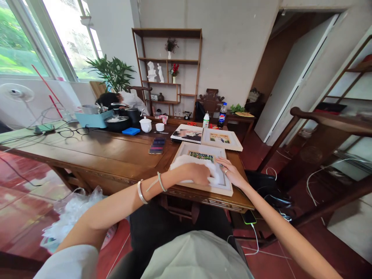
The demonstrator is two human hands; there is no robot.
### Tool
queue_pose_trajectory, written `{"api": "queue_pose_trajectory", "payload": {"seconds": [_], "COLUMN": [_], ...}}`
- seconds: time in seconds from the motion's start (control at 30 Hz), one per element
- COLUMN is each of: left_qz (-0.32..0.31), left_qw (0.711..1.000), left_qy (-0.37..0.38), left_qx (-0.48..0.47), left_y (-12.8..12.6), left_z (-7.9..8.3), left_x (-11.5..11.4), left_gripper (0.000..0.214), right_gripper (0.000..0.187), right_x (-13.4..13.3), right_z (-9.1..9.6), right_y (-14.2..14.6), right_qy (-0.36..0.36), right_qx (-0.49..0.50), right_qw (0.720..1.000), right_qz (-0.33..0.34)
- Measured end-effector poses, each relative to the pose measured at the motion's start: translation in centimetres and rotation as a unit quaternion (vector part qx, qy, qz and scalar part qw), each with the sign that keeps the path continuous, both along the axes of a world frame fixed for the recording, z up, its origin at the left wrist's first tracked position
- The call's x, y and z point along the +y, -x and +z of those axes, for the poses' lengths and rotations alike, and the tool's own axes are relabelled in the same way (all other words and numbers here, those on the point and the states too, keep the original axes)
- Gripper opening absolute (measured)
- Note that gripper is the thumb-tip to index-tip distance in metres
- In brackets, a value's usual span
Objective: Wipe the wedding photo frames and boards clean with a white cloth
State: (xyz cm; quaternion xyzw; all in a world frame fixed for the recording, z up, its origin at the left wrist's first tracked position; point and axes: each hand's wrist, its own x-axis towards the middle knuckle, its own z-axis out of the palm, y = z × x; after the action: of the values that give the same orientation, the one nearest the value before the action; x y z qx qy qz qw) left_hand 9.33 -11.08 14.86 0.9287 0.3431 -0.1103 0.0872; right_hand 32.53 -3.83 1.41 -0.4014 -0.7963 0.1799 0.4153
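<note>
Brown wood made up the table (124, 149) on which my white frame (225, 190) lay flat, close to the near edge. Nearer to me than the frame, clear plastic bags (75, 217) sat heaped on the floor to its left, and a green-edged phone (249, 217) lay below its right corner with a white cable plugged in. My left hand (199, 173) was on the frame, fingers bunched round a white cloth (183, 161) that covered part of it. My right hand (229, 170) was unclenched and grasped nothing, its fingers resting along the frame's right border. Left of the frame lay a dark, blurred slab (157, 145). Just beyond the frame lay a second frame (236, 146), with a photo panel (187, 133) beside it. Past those stood a white bottle (206, 122) and a dark drink bottle (222, 116); beyond the frame to the left were a white cup (159, 127) and a white teapot (145, 125). Farther off that way, a person (136, 101) leaned low behind the table. Against the wall beyond the frame, a wooden shelf (167, 33) held white statuettes (151, 71) and red flowers (174, 69)
</note>
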Motion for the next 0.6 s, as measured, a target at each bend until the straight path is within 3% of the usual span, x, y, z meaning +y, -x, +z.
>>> {"api": "queue_pose_trajectory", "payload": {"seconds": [0.07,0.13,0.23,0.3,0.4,0.5,0.6], "left_qz": [0.029,0.09,0.172,0.175,0.127,0.036,-0.039], "left_qw": [0.998,0.993,0.974,0.966,0.958,0.954,0.956], "left_qy": [0.008,-0.04,-0.143,-0.188,-0.254,-0.291,-0.283], "left_qx": [0.048,0.064,0.038,0.009,-0.037,-0.064,-0.062], "left_y": [1.9,4.1,6.8,7.1,5.1,0.9,-3.3], "left_z": [0.6,0.8,0.1,-0.8,-2.3,-3.6,-4.5], "left_x": [2.0,4.2,7.2,8.7,10.2,11.0,11.6], "left_gripper": [0.028,0.025,0.031,0.043,0.051,0.05,0.043], "right_gripper": [0.044,0.041,0.038,0.037,0.038,0.039,0.041], "right_x": [0.0,0.1,0.0,-0.1,-0.2,-0.2,-0.1], "right_z": [0.1,0.1,0.2,0.3,0.3,0.3,0.3], "right_y": [0.0,0.0,0.1,0.1,0.0,-0.2,-0.4], "right_qy": [0.003,0.002,-0.002,-0.003,-0.007,-0.017,-0.019], "right_qx": [-0.005,-0.006,-0.008,-0.011,-0.019,-0.032,-0.045], "right_qw": [1.0,1.0,1.0,1.0,1.0,0.999,0.998], "right_qz": [0.002,0.007,0.017,0.021,0.023,0.031,0.03]}}
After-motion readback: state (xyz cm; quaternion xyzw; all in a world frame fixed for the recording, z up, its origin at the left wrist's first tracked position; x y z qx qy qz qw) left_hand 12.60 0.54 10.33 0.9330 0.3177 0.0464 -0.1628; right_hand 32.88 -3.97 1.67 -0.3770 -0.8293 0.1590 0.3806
